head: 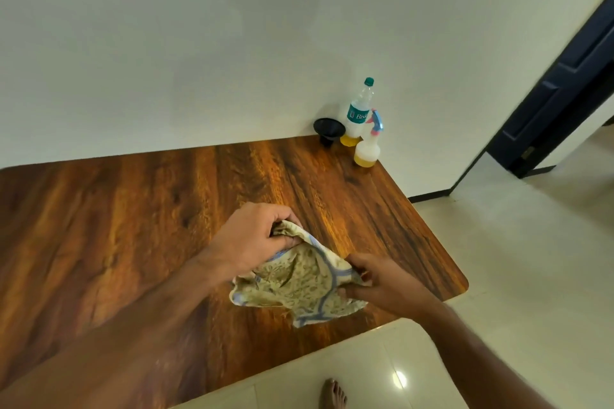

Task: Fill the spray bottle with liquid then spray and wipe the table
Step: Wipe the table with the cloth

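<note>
1. We judge we are in the wiping step: the spray bottle [366, 151] stands well beyond our hands at the far right corner of the bench [133, 226], with yellow liquid in its base, so filling looks done.
2. Our left hand [255, 239] has its fingers curled round the upper bunch of the cloth [299, 285]; our right hand [375, 282] pinches the cloth's right edge. The cloth hangs between them, its lower part resting on the bench as far as we can tell.
3. Next, we think, the cloth wants gathering into a pad and pressing flat to the wood, then sweeping in strokes.
4. Open room lies to the left of our hands, a broad stretch of wood. To the right the rounded bench corner is near, and the near edge runs just below the cloth, so strokes that way must stop short.
5. Beyond our hands, the water bottle [358, 109] and black funnel [329, 131] stand by the spray bottle against the wall; a far stroke could knock them.
</note>
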The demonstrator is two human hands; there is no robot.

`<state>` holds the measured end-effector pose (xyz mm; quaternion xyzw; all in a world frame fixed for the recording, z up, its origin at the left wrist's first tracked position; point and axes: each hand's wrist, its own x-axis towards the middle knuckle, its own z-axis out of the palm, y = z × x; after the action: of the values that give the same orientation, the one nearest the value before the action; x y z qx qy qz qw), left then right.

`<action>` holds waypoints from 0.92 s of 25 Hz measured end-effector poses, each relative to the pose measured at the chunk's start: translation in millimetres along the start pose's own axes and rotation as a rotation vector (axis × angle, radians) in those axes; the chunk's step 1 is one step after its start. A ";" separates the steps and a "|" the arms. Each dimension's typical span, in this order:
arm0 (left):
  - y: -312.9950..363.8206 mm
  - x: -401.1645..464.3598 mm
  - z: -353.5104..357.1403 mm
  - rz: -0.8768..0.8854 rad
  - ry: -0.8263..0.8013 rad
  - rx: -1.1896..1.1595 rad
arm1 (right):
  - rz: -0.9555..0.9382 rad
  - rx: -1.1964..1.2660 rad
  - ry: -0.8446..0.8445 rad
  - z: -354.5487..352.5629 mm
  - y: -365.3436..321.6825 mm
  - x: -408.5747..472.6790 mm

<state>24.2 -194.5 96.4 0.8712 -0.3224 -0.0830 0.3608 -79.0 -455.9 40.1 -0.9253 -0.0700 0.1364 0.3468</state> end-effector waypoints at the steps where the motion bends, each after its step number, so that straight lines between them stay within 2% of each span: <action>1: -4.9 7.9 -3.5 -0.011 -0.011 -0.014 | -0.012 -0.009 0.029 -10.5 3.2 5.5; 3: -12.3 27.7 -5.5 -0.040 -0.017 -0.062 | -0.015 -0.017 0.061 -41.4 9.5 18.3; 6: -15.5 63.1 14.3 -0.062 -0.038 -0.100 | -0.018 -0.056 0.017 -91.8 33.9 33.6; 12: -21.5 147.7 100.6 -0.139 -0.119 -0.101 | 0.045 -0.251 -0.054 -145.0 136.3 66.6; 16: -17.3 225.2 134.9 -0.157 0.001 -0.002 | 0.004 -0.313 0.090 -193.8 190.3 113.4; 20: -12.7 279.2 150.9 -0.059 0.171 0.188 | -0.009 -0.444 0.311 -217.2 235.9 155.0; 21: -15.8 287.7 158.2 -0.043 0.151 0.225 | -0.002 -0.444 0.321 -213.9 249.3 162.2; 23: -25.5 297.2 181.2 -0.092 -0.063 0.291 | 0.055 -0.476 0.209 -195.7 276.2 172.4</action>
<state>200.0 -469.9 -26.3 0.9251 -0.3019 -0.0792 0.2162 153.9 -746.2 -36.2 -0.9915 -0.0388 0.0292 0.1206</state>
